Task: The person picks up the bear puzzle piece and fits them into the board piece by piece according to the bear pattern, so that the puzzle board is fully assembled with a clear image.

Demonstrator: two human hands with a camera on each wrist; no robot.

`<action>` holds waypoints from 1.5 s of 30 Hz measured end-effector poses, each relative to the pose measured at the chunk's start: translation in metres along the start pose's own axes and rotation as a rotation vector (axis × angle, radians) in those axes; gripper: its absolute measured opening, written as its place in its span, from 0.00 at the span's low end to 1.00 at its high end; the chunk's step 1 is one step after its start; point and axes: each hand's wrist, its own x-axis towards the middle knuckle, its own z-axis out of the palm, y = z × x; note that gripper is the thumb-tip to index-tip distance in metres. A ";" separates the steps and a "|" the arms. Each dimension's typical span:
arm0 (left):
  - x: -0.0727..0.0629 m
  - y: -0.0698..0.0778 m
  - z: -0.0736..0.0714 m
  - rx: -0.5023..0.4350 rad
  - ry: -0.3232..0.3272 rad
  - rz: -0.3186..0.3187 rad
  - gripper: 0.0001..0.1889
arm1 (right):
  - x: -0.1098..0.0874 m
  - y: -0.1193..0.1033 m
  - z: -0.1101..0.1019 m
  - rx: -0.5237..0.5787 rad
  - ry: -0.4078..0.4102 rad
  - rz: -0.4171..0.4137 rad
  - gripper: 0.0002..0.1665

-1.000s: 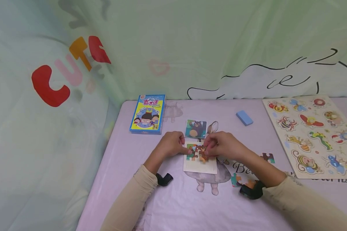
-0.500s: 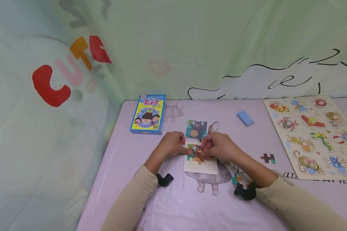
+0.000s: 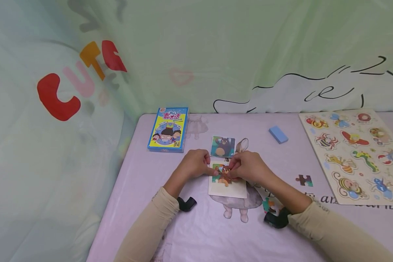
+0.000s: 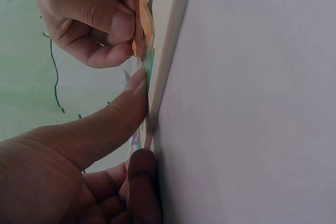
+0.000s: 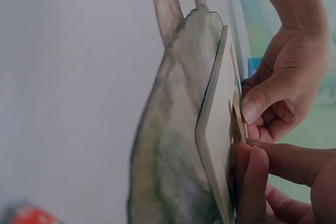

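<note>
A small puzzle tray [image 3: 227, 191] lies on the cloth, its lower part bare wood. At its left edge my left hand [image 3: 195, 163] holds it, thumb on the upper face and curled fingers by the rim. A teal and green jigsaw piece [image 3: 215, 166] sits in the tray's upper left corner. Between right thumb and fingertips, my right hand [image 3: 249, 167] pinches a brown bear jigsaw piece [image 3: 225, 177]. In the left wrist view that bear piece [image 4: 146, 19] stands tilted at the tray's surface. Just behind the tray lies a picture card [image 3: 222, 147] of a bear.
Loose jigsaw pieces lie to the right, one brown and teal [image 3: 304, 180], another teal and orange [image 3: 268, 205] partly behind the right wrist strap. Farther right is a wooden insect board [image 3: 319, 154]. A blue block [image 3: 278, 134] and a blue-yellow box [image 3: 167, 129] stand farther back.
My right hand has shifted slightly left, bringing the bear piece against the teal and green one. My left hand has stayed in place at the tray's edge.
</note>
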 end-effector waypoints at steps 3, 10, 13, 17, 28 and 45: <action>0.000 0.001 0.000 -0.005 -0.006 -0.005 0.22 | 0.000 0.001 0.000 -0.005 0.007 0.008 0.11; 0.000 0.003 0.001 -0.005 -0.005 -0.004 0.22 | 0.000 0.004 0.000 -0.038 0.036 -0.031 0.11; -0.001 0.004 0.002 -0.010 -0.011 0.013 0.22 | 0.000 0.008 -0.004 -0.074 0.043 -0.052 0.11; -0.003 0.005 0.003 0.002 -0.046 0.083 0.16 | 0.000 0.012 -0.009 -0.099 -0.009 -0.067 0.10; -0.006 0.010 0.011 0.031 -0.020 0.099 0.17 | -0.002 0.008 -0.010 -0.116 -0.055 -0.090 0.18; -0.005 0.013 0.013 0.046 0.014 0.079 0.18 | 0.000 0.009 -0.007 -0.132 -0.034 -0.108 0.20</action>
